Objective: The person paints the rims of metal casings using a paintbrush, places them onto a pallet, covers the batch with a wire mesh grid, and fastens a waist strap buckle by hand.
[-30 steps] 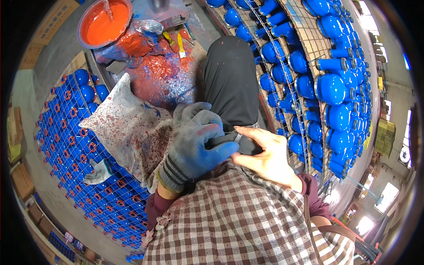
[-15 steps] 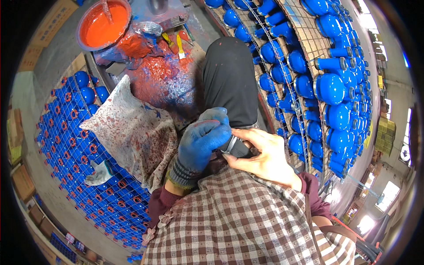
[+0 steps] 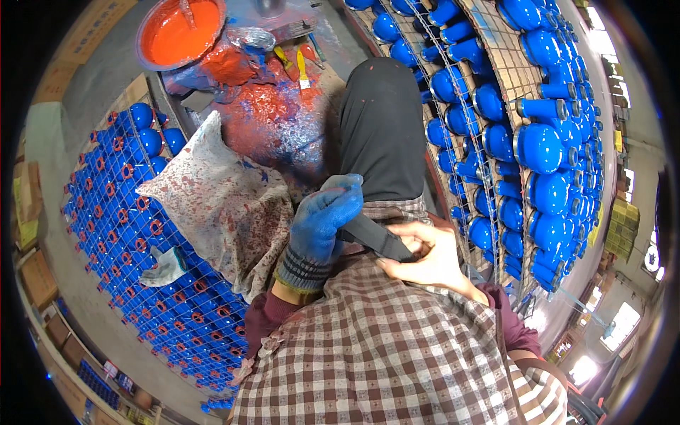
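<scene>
My left hand (image 3: 324, 218) wears a blue-stained glove with a dark knitted cuff. Its fingers are curled closed at the left end of a flat black strip (image 3: 375, 236) with a smooth, dull surface. My bare right hand (image 3: 433, 261) pinches the right end between thumb and fingers. Slanting down to the right, the strip spans the gap between both hands above my lap. What kind of strip it is I cannot make out, and both its ends are partly hidden by the fingers. The checked brown and white apron (image 3: 368, 340) lies below the hands.
Racks of glossy blue parts (image 3: 542, 149) stand close on my right. More blue pieces with red rings (image 3: 142, 234) lie under wire mesh at left. A spattered cloth (image 3: 219, 191) is nearer. Ahead are a bowl of orange paint (image 3: 183, 35) and yellow-handled brushes (image 3: 302, 67).
My hands have moved apart, with the right one going slightly right and down. More of the black strip now shows between them. The whole view has shifted a little.
</scene>
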A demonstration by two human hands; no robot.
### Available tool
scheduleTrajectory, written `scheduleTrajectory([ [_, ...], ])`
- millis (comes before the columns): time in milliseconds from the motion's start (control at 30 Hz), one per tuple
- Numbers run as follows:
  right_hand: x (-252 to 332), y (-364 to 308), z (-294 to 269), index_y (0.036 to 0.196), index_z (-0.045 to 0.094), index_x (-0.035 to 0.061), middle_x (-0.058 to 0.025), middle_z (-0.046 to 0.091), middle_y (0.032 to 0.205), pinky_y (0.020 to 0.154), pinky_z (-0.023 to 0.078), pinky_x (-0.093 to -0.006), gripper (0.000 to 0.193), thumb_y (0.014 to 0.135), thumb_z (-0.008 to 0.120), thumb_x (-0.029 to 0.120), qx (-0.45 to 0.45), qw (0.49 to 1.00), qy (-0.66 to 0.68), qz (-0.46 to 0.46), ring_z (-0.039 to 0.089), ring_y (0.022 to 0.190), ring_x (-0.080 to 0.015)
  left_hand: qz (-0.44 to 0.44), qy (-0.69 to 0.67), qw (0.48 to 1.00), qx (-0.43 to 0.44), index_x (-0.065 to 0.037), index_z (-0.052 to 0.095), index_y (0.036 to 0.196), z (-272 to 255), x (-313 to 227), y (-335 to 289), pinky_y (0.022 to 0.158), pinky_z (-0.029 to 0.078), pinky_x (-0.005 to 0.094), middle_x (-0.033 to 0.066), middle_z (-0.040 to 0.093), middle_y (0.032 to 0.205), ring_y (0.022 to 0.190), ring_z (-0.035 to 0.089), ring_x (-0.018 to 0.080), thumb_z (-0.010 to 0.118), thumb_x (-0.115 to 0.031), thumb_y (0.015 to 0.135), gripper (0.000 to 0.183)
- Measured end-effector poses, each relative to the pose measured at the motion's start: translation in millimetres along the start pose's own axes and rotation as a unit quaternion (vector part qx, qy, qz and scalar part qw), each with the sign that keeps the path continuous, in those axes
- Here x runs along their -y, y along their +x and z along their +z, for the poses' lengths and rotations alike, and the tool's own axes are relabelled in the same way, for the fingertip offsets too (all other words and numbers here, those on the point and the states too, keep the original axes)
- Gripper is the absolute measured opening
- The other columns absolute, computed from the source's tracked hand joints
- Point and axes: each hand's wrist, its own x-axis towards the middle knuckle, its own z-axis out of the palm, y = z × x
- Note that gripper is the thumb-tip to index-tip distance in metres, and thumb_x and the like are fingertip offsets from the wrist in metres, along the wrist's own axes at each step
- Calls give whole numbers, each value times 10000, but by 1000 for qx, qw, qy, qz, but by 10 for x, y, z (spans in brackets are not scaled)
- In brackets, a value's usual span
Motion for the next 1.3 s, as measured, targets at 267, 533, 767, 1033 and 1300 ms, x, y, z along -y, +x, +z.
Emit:
scheduleTrajectory([
  [267, 66, -22, 6, 1078, 643, -47, -85, 705, 898, 722, 523, -217, 411, 702, 805, -7, -20, 977, 187, 102, 638, 810, -75, -257, -154, 954, -12, 0, 645, 924, -116, -215, 153, 820, 459, 300, 48, 609, 885, 826, 595, 149, 583, -109, 859, 141],
  [533, -16, -78, 151, 1068, 642, -51, -92, 701, 928, 736, 536, -234, 399, 707, 804, 3, -48, 980, 164, 100, 641, 819, -87, 183, 325, 920, 118, -95, 628, 805, 0, -561, 330, 870, 426, 394, 47, 625, 738, 799, 599, 225, 691, -141, 729, 109],
  [767, -100, -96, 167, 1100, 642, -52, -106, 715, 955, 800, 525, -232, 475, 675, 822, 59, -81, 991, 97, 41, 648, 861, -84, 65, 400, 894, 192, -99, 606, 643, 33, -619, 273, 820, 424, 374, 26, 564, 612, 656, 556, 211, 783, -339, 665, 299],
  [1033, 114, -42, 64, 1054, 654, -31, -94, 720, 890, 685, 513, -201, 439, 671, 826, 96, -51, 995, -82, -25, 643, 763, -47, 123, 127, 965, 193, -65, 585, 626, 90, -229, 162, 532, 384, 336, 50, 468, 554, 528, 478, 208, 713, -165, 747, 203],
  [1300, 101, -77, 4, 999, 664, -40, -30, 671, 703, 585, 476, -184, 414, 648, 852, 72, -48, 996, -53, -53, 595, 641, -23, 204, 122, 965, 110, -95, 593, 654, 175, -125, 203, 451, 311, 340, 22, 383, 548, 485, 417, 190, 687, -93, 733, 123],
])
